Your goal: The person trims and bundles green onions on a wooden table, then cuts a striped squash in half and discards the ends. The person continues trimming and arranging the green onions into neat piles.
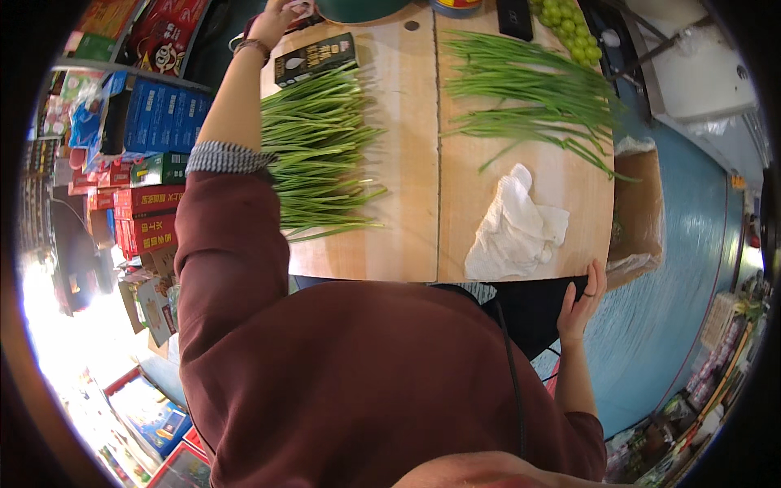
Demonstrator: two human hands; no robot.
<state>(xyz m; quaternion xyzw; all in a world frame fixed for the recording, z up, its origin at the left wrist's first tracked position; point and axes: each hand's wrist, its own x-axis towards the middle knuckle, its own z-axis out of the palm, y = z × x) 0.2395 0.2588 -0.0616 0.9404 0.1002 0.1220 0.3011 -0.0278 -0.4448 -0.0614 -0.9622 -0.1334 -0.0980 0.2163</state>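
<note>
My left hand (274, 23) reaches to the far left of the wooden table (406, 189), its fingers at a small pale item that the picture's rim partly cuts off. Whether it grips that item cannot be made out. Below that hand lies a black box (314, 60) with printed writing. A wide row of green garlic chives (320, 152) covers the table's left part, partly behind my sleeve. More loose chives (525, 91) spread over the right part. My right hand (583, 305) rests at the near right corner, fingertips on the edge, holding nothing. Close by is a crumpled white cloth (515, 229).
Green grapes (567, 30), a black phone-like object (514, 19), a blue-banded jar (456, 6) and a dark green container (363, 9) stand along the far side. A lined cardboard box (637, 207) adjoins the right edge. Shelves with boxed goods (165, 116) rise at left.
</note>
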